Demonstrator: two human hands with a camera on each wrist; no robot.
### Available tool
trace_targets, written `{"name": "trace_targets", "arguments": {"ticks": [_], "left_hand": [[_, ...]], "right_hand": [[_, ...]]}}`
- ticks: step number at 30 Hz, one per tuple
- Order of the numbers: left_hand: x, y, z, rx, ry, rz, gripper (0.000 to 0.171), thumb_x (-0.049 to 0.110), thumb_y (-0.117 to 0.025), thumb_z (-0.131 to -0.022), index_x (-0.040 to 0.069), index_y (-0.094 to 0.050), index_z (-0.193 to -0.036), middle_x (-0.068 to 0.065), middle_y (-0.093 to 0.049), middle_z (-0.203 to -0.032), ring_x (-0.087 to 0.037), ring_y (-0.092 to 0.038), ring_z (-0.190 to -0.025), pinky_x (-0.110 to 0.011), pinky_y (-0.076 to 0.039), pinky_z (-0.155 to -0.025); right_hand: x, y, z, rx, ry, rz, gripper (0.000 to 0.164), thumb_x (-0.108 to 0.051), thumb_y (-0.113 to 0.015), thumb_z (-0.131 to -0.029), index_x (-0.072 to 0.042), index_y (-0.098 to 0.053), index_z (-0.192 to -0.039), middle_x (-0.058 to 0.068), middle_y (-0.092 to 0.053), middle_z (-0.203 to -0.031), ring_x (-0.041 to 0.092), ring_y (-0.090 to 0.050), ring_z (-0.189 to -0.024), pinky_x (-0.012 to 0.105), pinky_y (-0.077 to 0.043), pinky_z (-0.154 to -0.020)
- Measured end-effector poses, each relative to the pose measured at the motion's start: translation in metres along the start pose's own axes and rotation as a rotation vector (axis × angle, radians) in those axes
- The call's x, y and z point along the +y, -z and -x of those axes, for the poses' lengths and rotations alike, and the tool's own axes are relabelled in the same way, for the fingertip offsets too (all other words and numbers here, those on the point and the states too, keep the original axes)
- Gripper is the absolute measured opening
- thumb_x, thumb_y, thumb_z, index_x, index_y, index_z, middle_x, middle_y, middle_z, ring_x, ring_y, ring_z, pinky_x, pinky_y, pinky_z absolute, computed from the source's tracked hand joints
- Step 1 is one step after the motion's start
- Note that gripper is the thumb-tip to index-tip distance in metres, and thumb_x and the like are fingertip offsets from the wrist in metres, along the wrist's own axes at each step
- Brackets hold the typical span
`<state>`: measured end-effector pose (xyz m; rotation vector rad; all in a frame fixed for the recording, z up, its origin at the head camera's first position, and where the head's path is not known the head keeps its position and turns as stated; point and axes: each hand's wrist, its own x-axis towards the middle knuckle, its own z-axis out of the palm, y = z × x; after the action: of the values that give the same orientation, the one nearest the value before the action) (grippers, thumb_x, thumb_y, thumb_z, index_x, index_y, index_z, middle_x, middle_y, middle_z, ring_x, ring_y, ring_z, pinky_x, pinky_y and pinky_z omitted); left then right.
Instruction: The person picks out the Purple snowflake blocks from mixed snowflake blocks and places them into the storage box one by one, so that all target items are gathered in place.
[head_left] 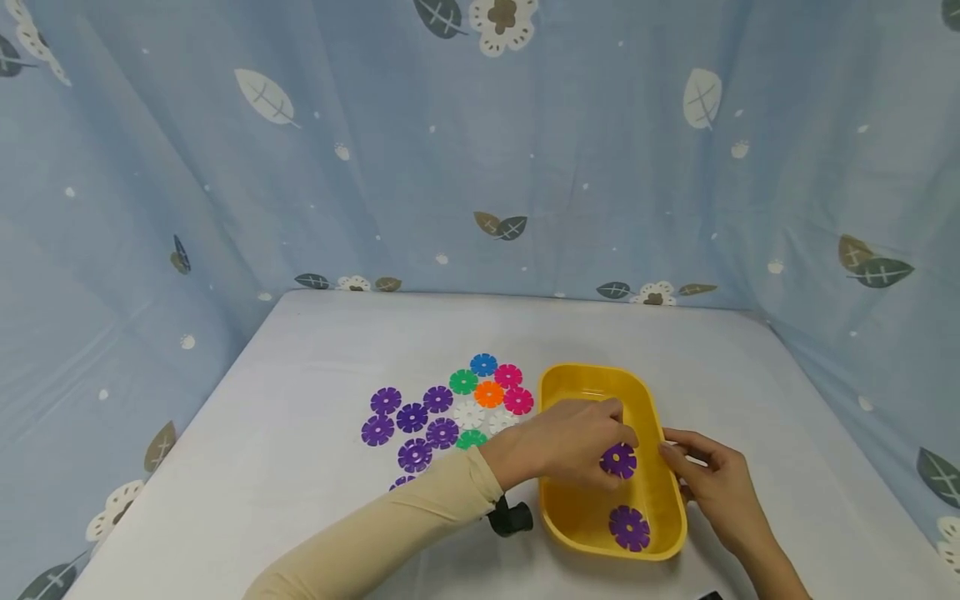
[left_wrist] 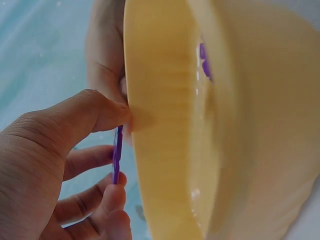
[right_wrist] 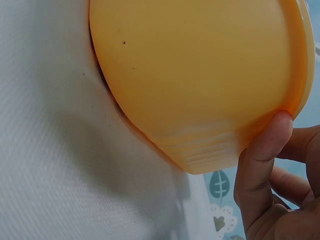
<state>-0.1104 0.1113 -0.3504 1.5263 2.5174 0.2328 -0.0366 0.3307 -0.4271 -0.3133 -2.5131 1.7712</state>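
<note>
My left hand (head_left: 573, 440) reaches over the yellow plastic tray (head_left: 573, 533). Between its thumb and fingers it pinches a purple notched snowflake disc (left_wrist: 117, 157), seen edge-on in the left wrist view. Another purple disc (head_left: 629, 528) lies at the near end inside the tray. On the tray's right side, my right hand (head_left: 712, 479) holds the rim, thumb and fingers on either side of the wall; the right wrist view shows a fingertip against the tray's outer wall (right_wrist: 200, 75).
Left of the tray, several purple discs (head_left: 412, 417) lie spread on the white table (head_left: 315, 367). Closer to it are pink (head_left: 518, 400), orange (head_left: 489, 394), blue (head_left: 483, 364), green (head_left: 463, 382) and white discs (head_left: 468, 414), some partly behind my left arm. A patterned blue curtain (head_left: 420, 167) surrounds the table.
</note>
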Motion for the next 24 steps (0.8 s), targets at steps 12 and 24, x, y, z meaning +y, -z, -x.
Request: {"name": "trace_targets", "arguments": {"ticks": [12, 24], "left_hand": [[-0.002, 0.000, -0.021, -0.029, -0.008, -0.079, 0.047, 0.048, -0.078, -0.084, 0.029, -0.068, -0.125, 0.011, -0.049, -0.098, 0.000, -0.047, -0.083, -0.012, -0.039, -0.070], [-0.002, -0.001, -0.040, -0.142, 0.016, -0.101, 0.043, 0.048, -0.079, -0.082, 0.029, -0.069, -0.120, 0.013, -0.050, -0.095, -0.002, -0.046, -0.086, -0.015, -0.040, -0.073]], "right_hand": [[0.001, 0.000, -0.001, -0.021, 0.018, 0.003, 0.048, -0.031, -0.062, -0.100, 0.003, -0.058, -0.134, 0.013, -0.063, -0.102, 0.018, -0.065, -0.072, 0.033, -0.057, -0.057], [0.000, 0.001, 0.000, -0.016, 0.024, 0.016, 0.049, -0.033, -0.062, -0.100, 0.002, -0.059, -0.134, 0.016, -0.063, -0.104, 0.018, -0.066, -0.075, 0.034, -0.058, -0.058]]}}
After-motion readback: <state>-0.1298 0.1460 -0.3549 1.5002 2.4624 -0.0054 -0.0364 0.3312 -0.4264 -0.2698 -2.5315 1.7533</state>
